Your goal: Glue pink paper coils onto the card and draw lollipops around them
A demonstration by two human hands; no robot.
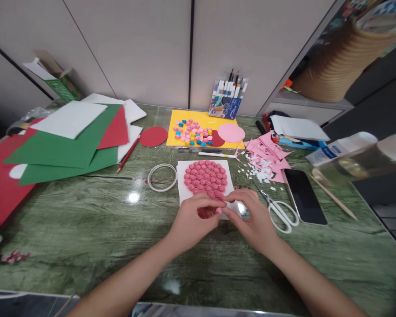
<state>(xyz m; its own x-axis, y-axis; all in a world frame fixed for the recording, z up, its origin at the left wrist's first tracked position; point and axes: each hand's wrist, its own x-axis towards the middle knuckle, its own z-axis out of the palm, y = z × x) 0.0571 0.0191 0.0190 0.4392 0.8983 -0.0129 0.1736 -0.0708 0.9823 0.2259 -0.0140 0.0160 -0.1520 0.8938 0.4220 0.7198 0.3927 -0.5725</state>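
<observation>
My left hand (198, 215) and my right hand (252, 215) meet over the near edge of a white square card (181, 193). Thumb and forefinger are pinched on each hand, fingertips close together. A small pink spot shows at the left thumb tip; what the fingers hold is too small to make out. Just beyond the fingertips, rows of small round pink pieces (205, 176), each with a dot in its middle, cover a round area of the card. My hands partly hide the near side of this circle.
Left of the card are a tape roll (162, 178), a red pencil (128, 154) and green sheets (59, 147). Behind it, a yellow sheet (171, 125) bears several pink and blue bits. To the right lie white-handled scissors (282, 215), pink paper scraps (267, 152), a phone (305, 196) and a wooden stick (335, 198).
</observation>
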